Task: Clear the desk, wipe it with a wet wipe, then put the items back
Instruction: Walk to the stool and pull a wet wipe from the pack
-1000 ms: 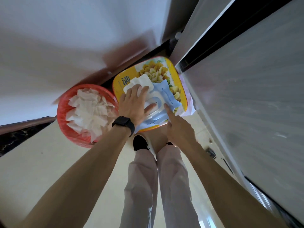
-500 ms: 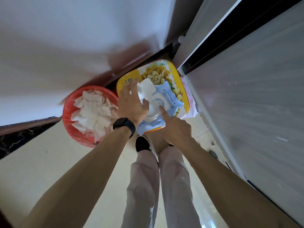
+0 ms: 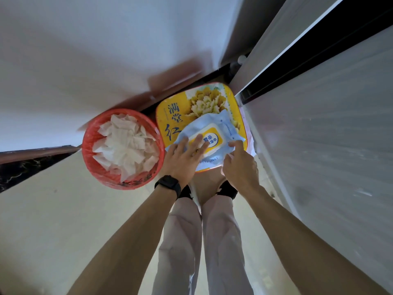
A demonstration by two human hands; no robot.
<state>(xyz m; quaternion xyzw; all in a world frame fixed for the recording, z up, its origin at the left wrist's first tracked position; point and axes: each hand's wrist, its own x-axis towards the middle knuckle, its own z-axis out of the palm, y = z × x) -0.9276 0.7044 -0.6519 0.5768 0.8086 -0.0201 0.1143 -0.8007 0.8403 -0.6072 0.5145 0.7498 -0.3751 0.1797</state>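
Observation:
A light-blue wet wipe pack (image 3: 225,126) with a yellow-labelled lid (image 3: 215,139) lies on a yellow box printed with flowers (image 3: 170,122), low down by my feet. My left hand (image 3: 182,158), with a black watch on its wrist, lies flat with straight fingers pressing on the lid, which is down. My right hand (image 3: 240,165) holds the pack's right edge with curled fingertips. No loose wipe shows in either hand.
A red bin (image 3: 90,145) heaped with crumpled white tissues stands just left of the box. A grey furniture face (image 3: 329,145) with a dark gap rises along the right. White wall lies behind; cream floor and my legs are below.
The pack's white lid flap, raised before, is now down under my left hand. My right hand shifted from the pack's middle to its right edge.

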